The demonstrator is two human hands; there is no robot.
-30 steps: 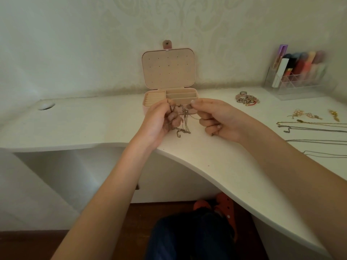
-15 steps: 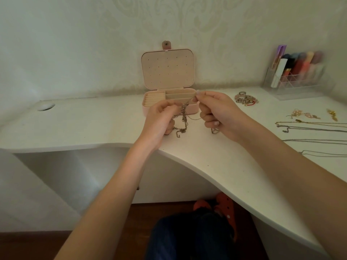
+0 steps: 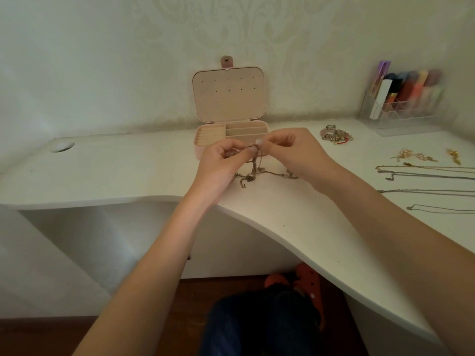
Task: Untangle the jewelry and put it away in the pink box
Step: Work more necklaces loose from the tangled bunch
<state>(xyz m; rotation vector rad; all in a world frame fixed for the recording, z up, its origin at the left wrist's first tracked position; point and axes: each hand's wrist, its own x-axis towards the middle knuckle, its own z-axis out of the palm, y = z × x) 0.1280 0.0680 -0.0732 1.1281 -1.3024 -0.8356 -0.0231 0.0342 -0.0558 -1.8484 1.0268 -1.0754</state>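
A tangle of thin chains [image 3: 253, 173] hangs between my hands just above the white desk, its loose ends trailing on the surface. My left hand [image 3: 222, 163] pinches one part of the tangle. My right hand [image 3: 290, 150] pinches another strand close beside it, fingertips nearly touching. Directly behind my hands the pink box [image 3: 232, 136] stands open against the wall, its lid upright and its beige compartments showing.
A heap of beaded jewelry [image 3: 335, 136] lies right of the box. Earrings [image 3: 413, 156] and several straightened chains [image 3: 426, 176] lie on the desk [image 3: 115, 170] at the right. A clear organizer [image 3: 403, 104] with cosmetics stands at the back right. The desk's front edge curves inward.
My hands have come closer together and lowered slightly. More of the chain now lies spread on the desk under my right hand.
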